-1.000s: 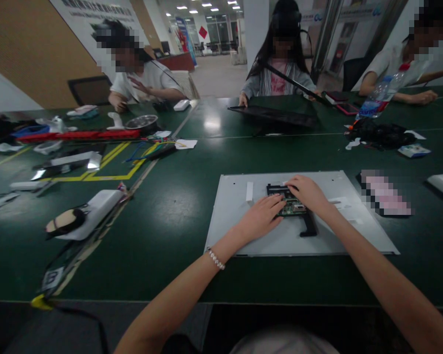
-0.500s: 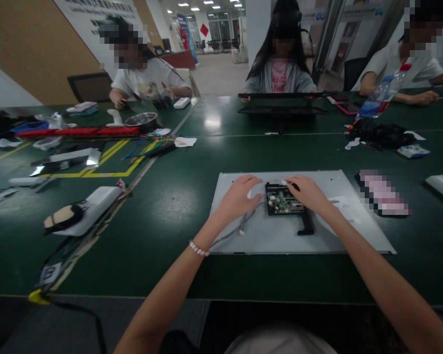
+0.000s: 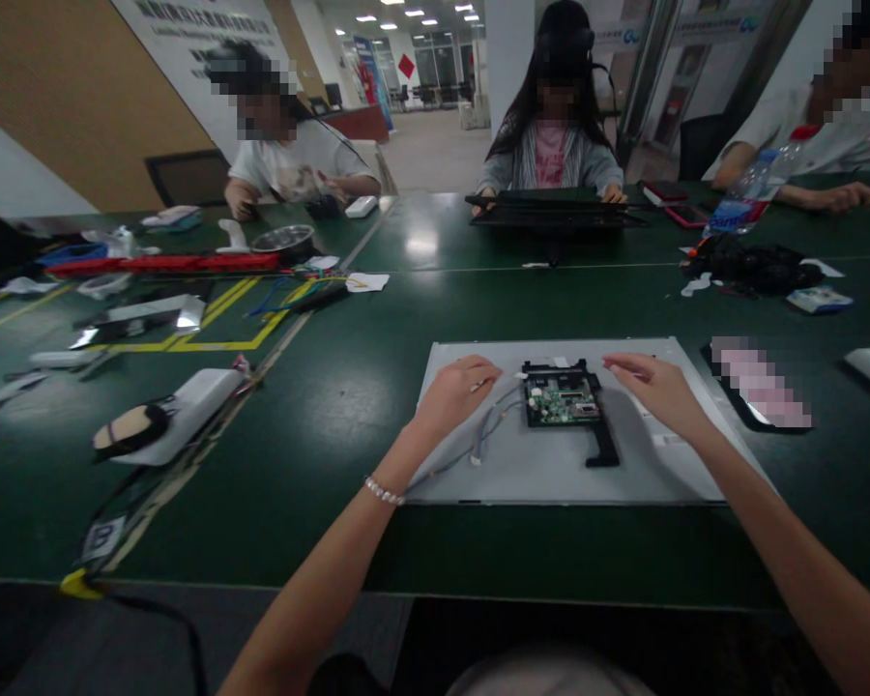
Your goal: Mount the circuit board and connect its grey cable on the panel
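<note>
A green circuit board (image 3: 562, 401) sits in a black bracket (image 3: 603, 447) on the back of a silver-grey flat panel (image 3: 543, 474), which lies on the table. My left hand (image 3: 460, 391) hovers over the panel's left part, its fingers stretched toward the bracket and the thumb a little apart. Just past its fingertips shows a small white piece; whether they touch it is unclear. Grey cables (image 3: 485, 435) run from the board's left side beneath this hand. Right of the bracket, my right hand (image 3: 656, 387) is raised with fingers extended, apart from the board and holding nothing visible.
A phone (image 3: 761, 382) lies right of the panel. Beyond are a plastic bottle (image 3: 743, 198) and a black bundle (image 3: 758, 266). A white power strip (image 3: 188, 406), tools and wires lie left. Across the table, a person holds a black panel (image 3: 555, 208); two others sit nearby.
My right hand has moved right, off the bracket, uncovering its upper right corner. My left hand has drawn slightly left. The person opposite has lowered the black panel.
</note>
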Demonstrator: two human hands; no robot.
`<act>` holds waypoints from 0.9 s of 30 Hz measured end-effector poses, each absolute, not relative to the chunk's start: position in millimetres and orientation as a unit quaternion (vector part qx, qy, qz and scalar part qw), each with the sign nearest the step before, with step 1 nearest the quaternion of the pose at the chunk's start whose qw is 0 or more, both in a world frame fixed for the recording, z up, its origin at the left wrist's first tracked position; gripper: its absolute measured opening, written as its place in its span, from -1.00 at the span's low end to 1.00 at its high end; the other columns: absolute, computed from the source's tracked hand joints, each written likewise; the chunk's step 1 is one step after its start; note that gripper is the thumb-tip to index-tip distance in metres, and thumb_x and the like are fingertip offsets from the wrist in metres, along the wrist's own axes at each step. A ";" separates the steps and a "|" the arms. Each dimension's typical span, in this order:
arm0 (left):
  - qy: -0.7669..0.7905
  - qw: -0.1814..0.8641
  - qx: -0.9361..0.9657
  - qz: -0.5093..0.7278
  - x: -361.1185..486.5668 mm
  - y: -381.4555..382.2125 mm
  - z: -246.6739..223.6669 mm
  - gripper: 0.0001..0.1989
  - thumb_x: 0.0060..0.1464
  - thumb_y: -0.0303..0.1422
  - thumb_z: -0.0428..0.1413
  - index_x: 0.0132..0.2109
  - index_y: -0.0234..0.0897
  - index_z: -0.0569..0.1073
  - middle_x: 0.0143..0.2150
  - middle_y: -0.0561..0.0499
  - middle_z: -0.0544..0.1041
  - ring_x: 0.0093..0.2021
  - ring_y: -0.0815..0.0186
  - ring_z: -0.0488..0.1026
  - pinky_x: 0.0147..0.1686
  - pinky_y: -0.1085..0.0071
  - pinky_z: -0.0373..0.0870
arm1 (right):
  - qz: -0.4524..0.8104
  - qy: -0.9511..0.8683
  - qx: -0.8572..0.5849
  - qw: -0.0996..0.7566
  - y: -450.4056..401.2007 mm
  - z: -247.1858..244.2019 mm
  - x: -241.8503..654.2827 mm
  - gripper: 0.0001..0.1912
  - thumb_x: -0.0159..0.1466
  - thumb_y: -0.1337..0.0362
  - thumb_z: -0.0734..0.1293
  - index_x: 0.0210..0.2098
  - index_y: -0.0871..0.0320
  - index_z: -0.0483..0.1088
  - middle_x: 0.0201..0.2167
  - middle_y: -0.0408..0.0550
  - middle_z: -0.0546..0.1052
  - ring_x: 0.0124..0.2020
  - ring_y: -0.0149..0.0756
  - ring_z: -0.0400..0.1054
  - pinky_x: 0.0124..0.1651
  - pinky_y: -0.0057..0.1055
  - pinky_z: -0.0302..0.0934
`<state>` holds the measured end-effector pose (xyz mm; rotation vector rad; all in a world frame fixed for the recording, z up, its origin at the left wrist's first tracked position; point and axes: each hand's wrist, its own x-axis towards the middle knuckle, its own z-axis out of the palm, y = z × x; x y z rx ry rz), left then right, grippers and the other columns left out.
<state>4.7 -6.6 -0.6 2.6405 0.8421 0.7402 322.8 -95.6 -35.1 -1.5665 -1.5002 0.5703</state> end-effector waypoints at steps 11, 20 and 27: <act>0.076 0.085 0.968 0.222 89.5 -57.4 -0.7 -0.73 0.32 -0.45 -0.06 -0.03 -0.34 0.52 0.00 -0.15 0.56 -0.03 0.28 0.52 -0.06 0.34 0.51 | 0.514 -0.524 -0.575 0.361 -123.5 -21.3 341.9 -0.58 0.30 0.02 0.29 0.06 0.07 0.46 -0.16 0.05 0.58 -0.18 -0.19 0.51 -0.32 -0.38 0.40; 0.071 0.044 0.980 0.182 86.2 -59.8 -21.7 -0.74 0.29 -0.46 -0.07 -0.03 -0.32 0.49 -0.03 -0.14 0.56 0.00 0.23 0.48 0.01 0.26 0.44 | 0.537 -0.544 -0.593 0.254 -123.5 -27.0 345.6 -0.81 0.15 0.23 0.40 -0.22 0.08 0.52 -0.39 -0.10 0.58 -0.42 -0.38 0.44 -0.44 -0.50 0.29; 0.042 0.017 0.983 0.180 91.1 -76.8 -17.4 -0.74 0.25 -0.49 -0.06 0.00 -0.40 0.43 0.01 -0.20 0.50 0.02 0.16 0.43 0.01 0.23 0.39 | 0.533 -0.523 -0.616 0.253 -124.4 -23.3 340.0 -0.78 0.09 0.19 0.45 -0.27 0.12 0.51 -0.40 -0.08 0.59 -0.45 -0.37 0.47 -0.43 -0.48 0.31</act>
